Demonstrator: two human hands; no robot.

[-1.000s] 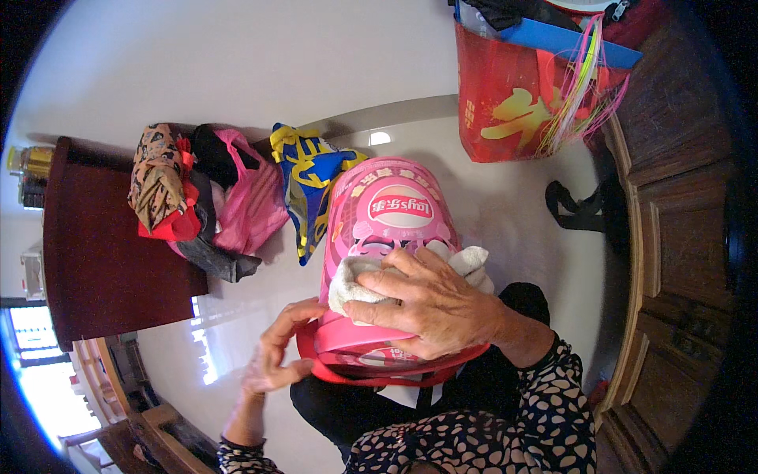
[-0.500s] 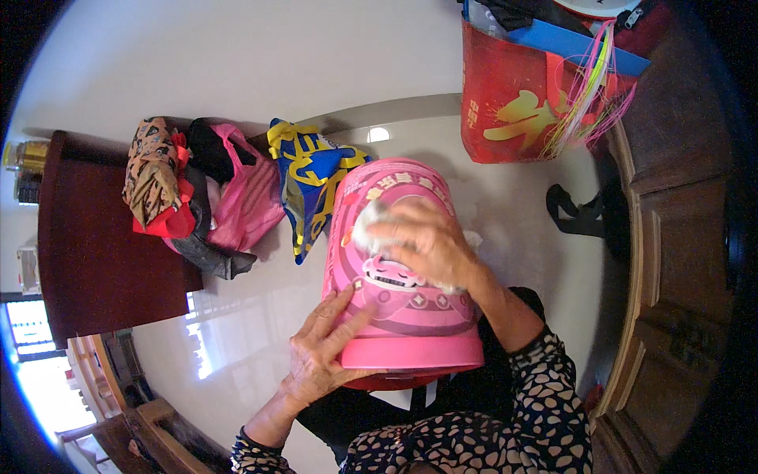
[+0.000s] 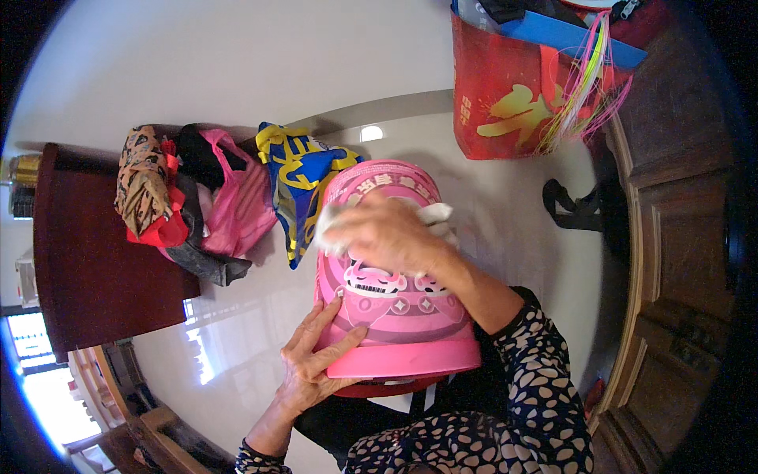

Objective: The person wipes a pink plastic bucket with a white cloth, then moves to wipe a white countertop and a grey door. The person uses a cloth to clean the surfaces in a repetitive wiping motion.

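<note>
A pink printed plastic bin [image 3: 399, 324], tapered and tilted with its thick rim towards me, rests at my lap. Its far end points away over the floor. My left hand [image 3: 312, 355] grips it near the rim on the left, thumb and fingers laid along its side. In my right hand [image 3: 387, 237] is a white cloth [image 3: 330, 229], pressed on the bin's upper surface; a loose end pokes out to the right of the hand. The right fingers are blurred by motion and close round the cloth. They hide part of the printed pattern.
Beyond the bin stands a blue and yellow bag [image 3: 296, 174], with a pink plastic bag [image 3: 241, 197] left of it. A dark red cabinet [image 3: 103, 261] is at left. A stuffed red bag [image 3: 505, 95] is at far right, near a black shoe [image 3: 572, 209] and a wooden door [image 3: 671, 261].
My right hand has moved left and slightly towards the far end with the white cloth, across the bin. The left hand keeps its place on the bin, which has shifted slightly left in view.
</note>
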